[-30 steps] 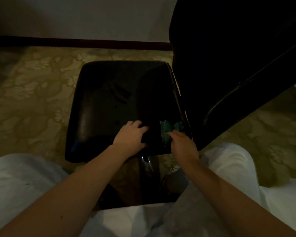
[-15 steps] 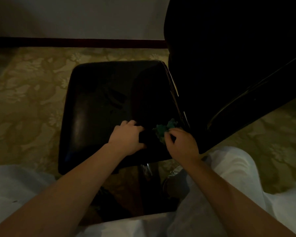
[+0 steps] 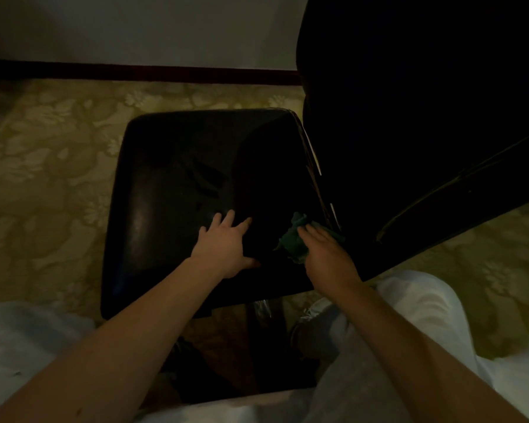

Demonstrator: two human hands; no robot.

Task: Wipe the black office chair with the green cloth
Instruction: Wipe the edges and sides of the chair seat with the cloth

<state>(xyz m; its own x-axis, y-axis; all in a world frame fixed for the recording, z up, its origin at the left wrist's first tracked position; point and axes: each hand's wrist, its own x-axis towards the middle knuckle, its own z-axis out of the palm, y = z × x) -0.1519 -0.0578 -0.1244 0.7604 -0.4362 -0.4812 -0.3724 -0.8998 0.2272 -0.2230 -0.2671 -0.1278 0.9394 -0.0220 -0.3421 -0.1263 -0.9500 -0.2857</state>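
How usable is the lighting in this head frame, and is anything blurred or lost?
Head view: dim, underexposed; the backrest is featureless black; the seat shows only a faint sheen at frame left; the green cloth is barely readable under the right hand; the left hand is fairly sharp.

The office chair is black; its seat has a dull brownish sheen along the left side, and the backrest at the seat's right is black with a thin pale line along its edge. The cloth at the seat's near right corner is green, perhaps leaning to teal, though the dim light blurs the shade. The carpet around the seat is olive-gold with a paler floral pattern. Beyond the seat, a dark reddish-brown skirting runs under a pale grey wall. The trousers near the seat are white.
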